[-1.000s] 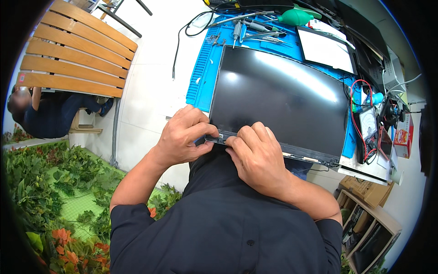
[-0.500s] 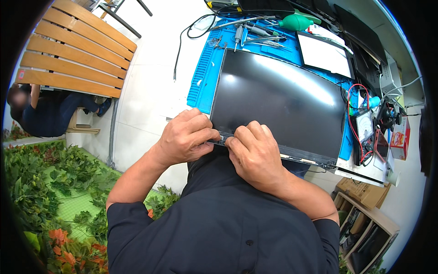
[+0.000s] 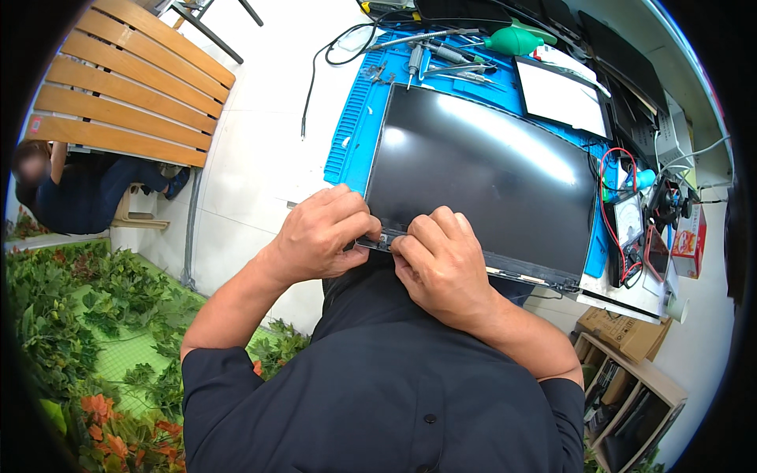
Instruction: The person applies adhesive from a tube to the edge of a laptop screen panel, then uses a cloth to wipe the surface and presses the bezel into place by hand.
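A dark, glossy laptop screen (image 3: 481, 173) lies face up, its near edge reaching past the mat toward my body. My left hand (image 3: 323, 232) is closed on the near left corner of that edge, thumb and fingers pinched together. Close to its right, my right hand (image 3: 441, 268) also pinches the near edge, with the fingers curled. Between the two sets of fingertips a small piece of the dark lower strip (image 3: 385, 239) shows. My fingers hide whatever finer part they may be gripping.
Beneath the screen lies a blue work mat (image 3: 344, 150). Screwdrivers (image 3: 415, 61), tweezers and a green air blower (image 3: 509, 41) sit along its far side. A white panel (image 3: 561, 96) and red and black leads (image 3: 604, 177) are to the right. A person sits by a slatted wooden bench (image 3: 134, 79) at left.
My left fingertips have shifted slightly, showing a little more of the lower strip between my hands. My right hand stays nearly in place, and the screen has not visibly moved.
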Motion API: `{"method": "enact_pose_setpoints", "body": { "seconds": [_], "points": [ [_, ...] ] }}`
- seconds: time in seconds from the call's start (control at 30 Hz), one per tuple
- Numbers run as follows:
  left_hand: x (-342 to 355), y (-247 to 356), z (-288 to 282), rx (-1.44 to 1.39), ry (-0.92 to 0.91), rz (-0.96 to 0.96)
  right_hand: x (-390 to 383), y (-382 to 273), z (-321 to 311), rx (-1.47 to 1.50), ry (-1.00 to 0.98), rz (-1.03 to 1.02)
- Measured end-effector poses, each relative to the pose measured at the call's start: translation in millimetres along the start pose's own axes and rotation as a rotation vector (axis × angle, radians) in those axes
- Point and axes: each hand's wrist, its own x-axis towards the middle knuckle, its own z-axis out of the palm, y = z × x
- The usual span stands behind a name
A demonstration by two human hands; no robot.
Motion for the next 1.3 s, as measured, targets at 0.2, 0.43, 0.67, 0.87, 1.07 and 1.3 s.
{"method": "enact_pose_setpoints", "body": {
  "seconds": [0.2, 0.43, 0.67, 0.87, 1.07, 1.3],
  "points": [
    [-2, 0, -7, -0.058, 0.059, -0.004, -2, 3, 2, 0.057, 0.007, 0.001],
    [-17, 14, 4, -0.152, 0.156, -0.080, -5, 1, -20, 0.090, -0.036, 0.076],
    [-37, 62, 21, -1.252, 0.037, -1.200, -12, 2, -20, 0.065, -0.025, 0.039],
    [-34, 63, 44, -1.428, 0.233, -1.162, -8, 7, -8, 0.093, -0.060, -0.018],
    [-38, 63, 51, -1.429, 0.251, -1.134, -6, 6, -5, 0.108, -0.056, -0.027],
    [-41, 60, 57, -1.437, 0.262, -1.086, -8, 6, -5, 0.073, -0.059, -0.092]
  ]
}}
